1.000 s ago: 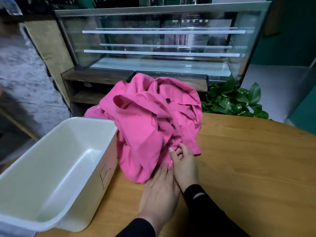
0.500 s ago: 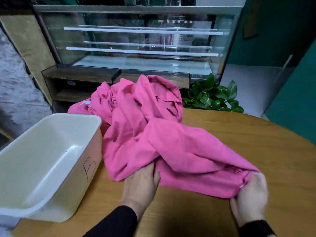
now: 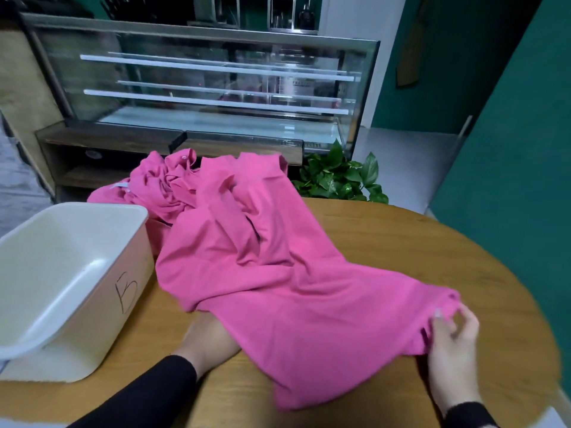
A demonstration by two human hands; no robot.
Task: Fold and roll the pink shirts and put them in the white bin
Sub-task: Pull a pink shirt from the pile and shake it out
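Note:
A pink shirt (image 3: 278,288) lies stretched across the round wooden table (image 3: 417,242), from a crumpled heap of pink shirts (image 3: 163,183) at the back to the near right. My right hand (image 3: 452,347) pinches the shirt's near right corner with thumb and fingers. My left hand (image 3: 208,338) lies at the shirt's near left edge; its fingers are hidden under the cloth, so its grip cannot be told. The white bin (image 3: 77,310), marked with a hand-drawn B, stands empty at the left.
Behind the table stands a glass display case (image 3: 216,88) on a dark wooden shelf unit. A green leafy plant (image 3: 340,177) sits past the table's far edge. A teal wall (image 3: 509,149) runs along the right.
The shirt has been pulled out of the heap toward me and to the right and now lies much flatter. My right hand moved right along its edge; my left hand slid under the cloth.

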